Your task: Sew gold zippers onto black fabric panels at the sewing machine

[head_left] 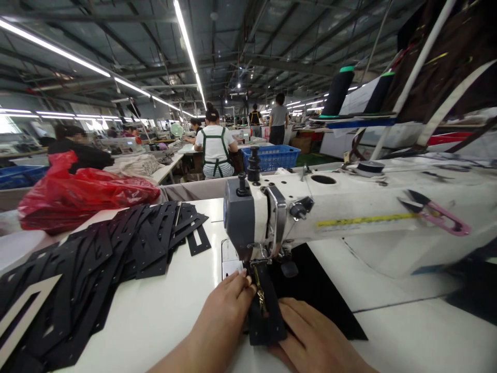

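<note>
"Head view, and what a tight spot! The zippered black strip (267, 329) lay right at the sewing machine's (240, 217) head, left hand (229, 305) fingertips against one edge, right hand (306, 331) against the other!"

"Were they pinching it?"

"Nobody could tell, either side. Those left fingers sat close to the stitching area, mind; a slip risked a jab."

"Uneven pressure could have skewed the strip, too, or the gold zip pull (261, 297) might have snagged!"

"A dark sheet (322, 295) lay on the white counter (174, 305) just rightward; slotted black pieces (151, 248) were heaped left, a red bag (89, 189) beyond."

"Pink-handled scissors (446, 216) rested on the machine, and past it a person in white (205, 140) faced away under long strip lights (185, 36)!"
</note>
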`<state>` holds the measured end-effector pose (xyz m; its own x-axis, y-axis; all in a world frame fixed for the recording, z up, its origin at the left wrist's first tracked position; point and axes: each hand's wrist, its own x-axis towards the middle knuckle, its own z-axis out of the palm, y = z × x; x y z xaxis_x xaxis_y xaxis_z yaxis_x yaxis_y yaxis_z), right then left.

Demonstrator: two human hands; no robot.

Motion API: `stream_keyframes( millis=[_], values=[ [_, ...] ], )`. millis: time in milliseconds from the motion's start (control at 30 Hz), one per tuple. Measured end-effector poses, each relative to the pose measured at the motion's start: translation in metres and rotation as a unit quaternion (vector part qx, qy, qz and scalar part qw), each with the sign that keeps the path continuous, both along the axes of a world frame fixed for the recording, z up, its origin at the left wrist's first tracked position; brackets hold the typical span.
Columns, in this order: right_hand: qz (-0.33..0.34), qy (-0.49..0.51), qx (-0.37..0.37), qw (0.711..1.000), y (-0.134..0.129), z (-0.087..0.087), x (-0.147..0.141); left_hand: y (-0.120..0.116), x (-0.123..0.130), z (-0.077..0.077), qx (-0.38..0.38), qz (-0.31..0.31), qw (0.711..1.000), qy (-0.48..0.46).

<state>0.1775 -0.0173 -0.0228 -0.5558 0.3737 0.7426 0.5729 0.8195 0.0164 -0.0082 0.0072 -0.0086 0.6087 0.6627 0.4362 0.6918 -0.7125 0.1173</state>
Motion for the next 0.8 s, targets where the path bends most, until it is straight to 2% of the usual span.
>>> stream_keyframes(
  millis=[133, 367, 500, 700, 800],
  values=[
    [0.000, 0.017, 0.045, 0.999, -0.0033, -0.0059, -0.0071, -0.0007, 0.0010, -0.0030, 0.010, 0.008, 1.000, -0.020],
    [-0.005, 0.011, 0.077, 0.997, -0.0017, -0.0066, -0.0116, -0.0003, 0.0028, -0.0036, 0.113, -0.033, 0.992, -0.040],
    [-0.006, -0.014, 0.111, 0.994, -0.0005, -0.0049, -0.0112, -0.0005, 0.0047, 0.0000, 0.114, -0.042, 0.992, -0.040],
    [0.012, -0.010, 0.027, 0.999, 0.0011, -0.0041, -0.0104, 0.0022, 0.0049, 0.0011, 0.093, -0.030, 0.995, -0.026],
    [0.015, -0.014, 0.011, 1.000, 0.0049, -0.0044, -0.0110, 0.0058, 0.0050, -0.0003, 0.050, -0.017, 0.998, -0.028]
  ],
)
